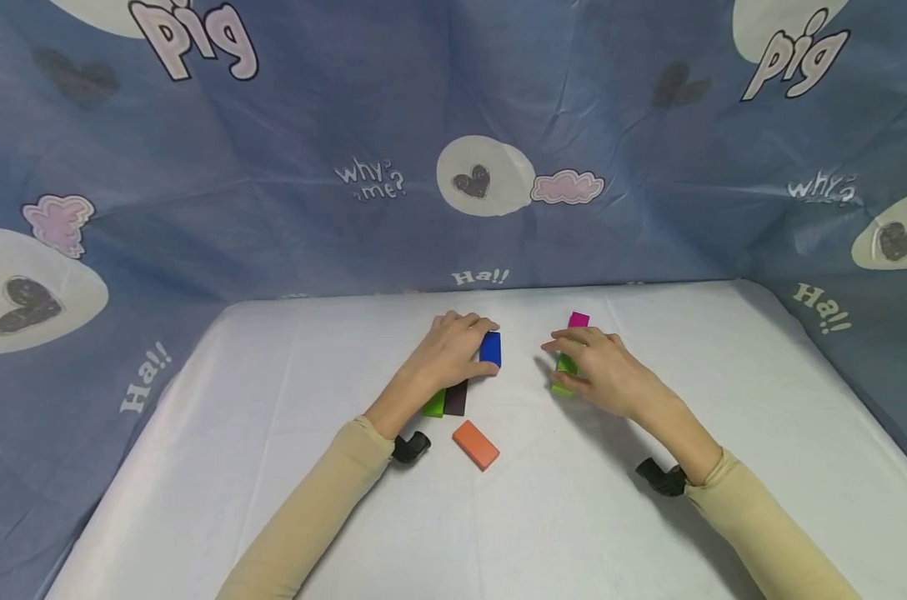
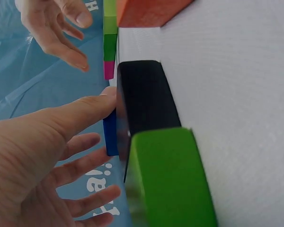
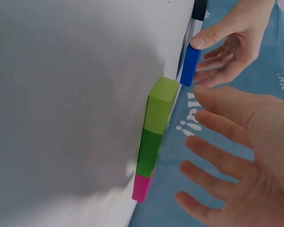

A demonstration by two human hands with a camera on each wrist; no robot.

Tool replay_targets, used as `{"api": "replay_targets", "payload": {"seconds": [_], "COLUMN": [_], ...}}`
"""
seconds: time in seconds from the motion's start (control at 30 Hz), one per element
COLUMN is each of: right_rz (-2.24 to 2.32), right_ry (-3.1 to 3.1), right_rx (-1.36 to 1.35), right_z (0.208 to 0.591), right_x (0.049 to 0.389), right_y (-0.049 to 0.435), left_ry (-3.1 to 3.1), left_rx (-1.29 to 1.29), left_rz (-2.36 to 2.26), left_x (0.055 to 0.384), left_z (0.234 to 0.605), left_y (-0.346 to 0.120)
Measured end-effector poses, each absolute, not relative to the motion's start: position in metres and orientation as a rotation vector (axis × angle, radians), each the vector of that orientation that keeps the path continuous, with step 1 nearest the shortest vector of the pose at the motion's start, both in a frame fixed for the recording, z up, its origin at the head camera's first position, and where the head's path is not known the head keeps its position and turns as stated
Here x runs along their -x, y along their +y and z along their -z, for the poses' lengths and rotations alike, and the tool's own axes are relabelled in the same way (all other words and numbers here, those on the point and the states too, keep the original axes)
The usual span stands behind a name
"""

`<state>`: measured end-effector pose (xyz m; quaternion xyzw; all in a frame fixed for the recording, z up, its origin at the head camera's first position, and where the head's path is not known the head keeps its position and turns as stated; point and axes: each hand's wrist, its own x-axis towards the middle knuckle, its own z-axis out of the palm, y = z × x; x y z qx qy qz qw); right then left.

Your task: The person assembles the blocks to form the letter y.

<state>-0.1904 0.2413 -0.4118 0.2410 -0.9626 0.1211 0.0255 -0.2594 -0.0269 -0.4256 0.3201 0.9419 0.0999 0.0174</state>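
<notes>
My left hand (image 1: 448,352) pinches a blue block (image 1: 491,350) by its two ends, thumb at the near end and fingers at the far end. Beside that hand, a dark block (image 2: 146,94) and a green block (image 2: 170,175) lie side by side, partly hidden by it in the head view. Over on the right, my right hand (image 1: 607,372) hovers with fingers spread above a row of blocks. The row runs from a lime block (image 3: 162,106) through a darker green block (image 3: 149,152) to a magenta block (image 3: 142,187) at the far end.
An orange block (image 1: 476,445) lies slantwise on the white tabletop (image 1: 543,517), nearer than the other blocks. A blue printed cloth (image 1: 393,242) rises behind the table and along its sides. Each wrist wears a black camera mount (image 1: 411,448).
</notes>
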Motion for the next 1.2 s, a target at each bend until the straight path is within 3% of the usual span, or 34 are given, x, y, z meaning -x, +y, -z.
{"api": "replay_targets", "payload": {"seconds": [1.2], "right_rz": [-0.339], "right_ry": [-3.067], "right_rx": [-0.659], "right_z": [0.413], "right_x": [0.183], "right_y": [0.254], "left_ry": [2.942], "left_rx": [-1.019], "left_rz": [-0.352], "left_x": [0.255], "left_z": [0.432], "left_y": [-0.006]}}
